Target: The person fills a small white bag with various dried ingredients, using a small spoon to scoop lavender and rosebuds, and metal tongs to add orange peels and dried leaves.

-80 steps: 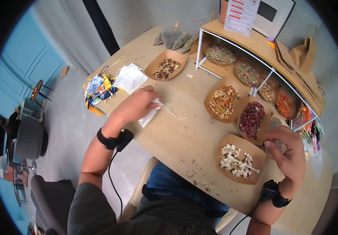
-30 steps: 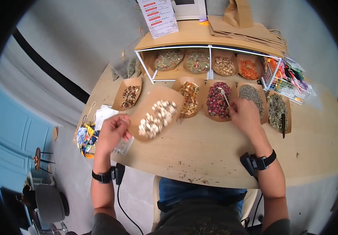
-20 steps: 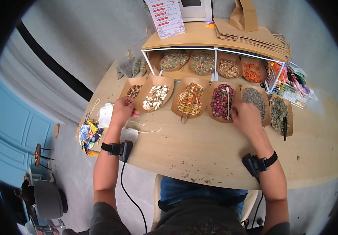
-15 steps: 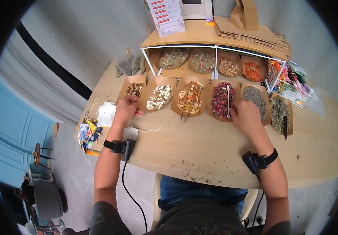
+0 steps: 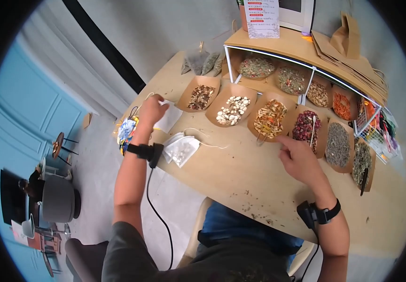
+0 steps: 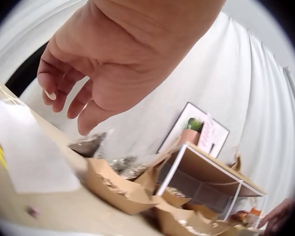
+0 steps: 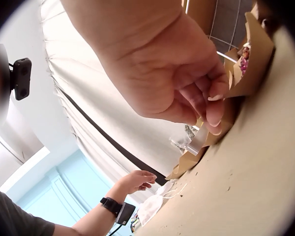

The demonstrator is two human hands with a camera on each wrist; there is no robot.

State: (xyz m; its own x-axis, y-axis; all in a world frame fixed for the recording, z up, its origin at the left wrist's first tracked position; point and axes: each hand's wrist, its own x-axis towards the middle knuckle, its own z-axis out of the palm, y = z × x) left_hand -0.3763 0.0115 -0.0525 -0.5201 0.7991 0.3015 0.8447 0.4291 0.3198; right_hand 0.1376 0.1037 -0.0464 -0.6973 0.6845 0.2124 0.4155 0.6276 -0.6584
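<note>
White bags (image 5: 170, 118) sit flat on the tabletop (image 5: 231, 164), just right of and below the left hand (image 5: 153, 111). That hand: fingers loosely curled and apart, nothing in it. Risk: bags look thin and smooth, could pick up two at once.

Filled bag (image 5: 182, 149) lies below and right of the left hand, close to the edge. Sheer, limp, lumpy; string (image 5: 207, 141) trails loose. Wrist unit (image 5: 154, 155) is right beside it, so a pull back could snag it and drag it off.

Right hand (image 5: 300, 160): fingers bent, tips close together, no object seen; tray contact, can't tell. Ahead-left, shredded strips (image 5: 269, 117) with clear tongs (image 5: 261, 139) jutting out; ahead, crinkly rosebuds (image 5: 305, 123) with a slim pale spoon (image 5: 312, 134). A knuckle could tip either tool. Trays are folded kraft card, likely light, easily nudged. Dry crumbs (image 5: 254, 214) below-left.
</note>
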